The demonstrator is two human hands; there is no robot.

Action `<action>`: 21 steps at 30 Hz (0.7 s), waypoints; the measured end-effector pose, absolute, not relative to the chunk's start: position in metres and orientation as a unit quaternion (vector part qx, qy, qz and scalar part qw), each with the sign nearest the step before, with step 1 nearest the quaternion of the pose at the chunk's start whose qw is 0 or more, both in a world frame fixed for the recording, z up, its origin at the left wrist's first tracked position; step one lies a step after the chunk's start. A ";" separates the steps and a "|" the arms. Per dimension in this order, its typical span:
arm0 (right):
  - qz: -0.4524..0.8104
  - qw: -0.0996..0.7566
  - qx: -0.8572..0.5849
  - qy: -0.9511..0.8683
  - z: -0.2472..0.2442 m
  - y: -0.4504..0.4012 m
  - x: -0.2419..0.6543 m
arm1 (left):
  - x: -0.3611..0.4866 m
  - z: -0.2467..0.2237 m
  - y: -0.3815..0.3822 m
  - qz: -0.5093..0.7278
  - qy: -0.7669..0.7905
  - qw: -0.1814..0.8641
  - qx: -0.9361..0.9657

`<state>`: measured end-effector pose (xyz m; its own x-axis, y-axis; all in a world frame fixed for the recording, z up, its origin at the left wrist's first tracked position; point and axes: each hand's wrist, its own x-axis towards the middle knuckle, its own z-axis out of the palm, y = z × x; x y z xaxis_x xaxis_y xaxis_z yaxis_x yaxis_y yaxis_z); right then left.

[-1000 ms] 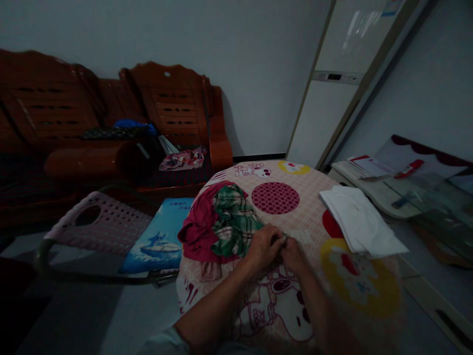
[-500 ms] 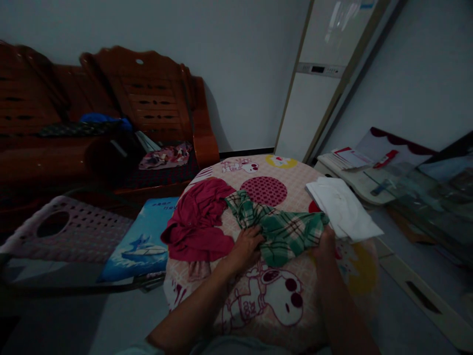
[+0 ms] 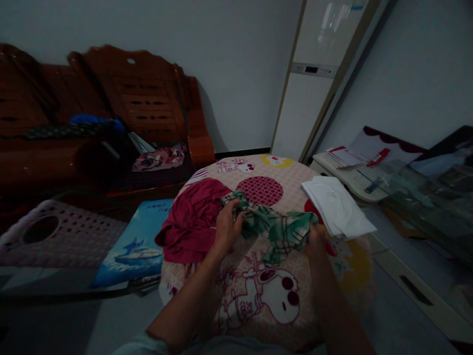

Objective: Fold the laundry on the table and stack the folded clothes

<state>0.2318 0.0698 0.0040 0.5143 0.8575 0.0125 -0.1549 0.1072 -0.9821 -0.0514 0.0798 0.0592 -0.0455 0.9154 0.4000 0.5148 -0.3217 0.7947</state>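
Looks like the spreading step: green plaid cloth [image 3: 283, 230] mid-frame, left hand [image 3: 226, 228] pinching its left end, right hand [image 3: 316, 240] grasping its right, next move probably needing even tension.

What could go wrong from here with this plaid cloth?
The left hand has the plaid cloth right by the red cloth, so a pull might drag both. The right hand is near the white stack, which seems to overhang the table; a bump could tip it off.
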 end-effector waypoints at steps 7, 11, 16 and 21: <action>0.387 0.667 -0.543 -0.332 0.022 0.074 0.206 | -0.012 0.021 0.065 0.269 0.427 0.229 0.832; 0.428 0.616 -0.524 -0.403 0.018 0.071 0.212 | -0.004 0.004 0.081 0.254 0.478 0.220 0.811; 0.433 0.485 -0.533 -0.542 0.011 0.059 0.226 | -0.014 0.020 0.101 0.356 0.475 0.286 0.752; 0.262 0.425 -0.559 -0.662 0.002 0.055 0.211 | -0.028 0.051 0.102 0.429 0.467 0.325 0.701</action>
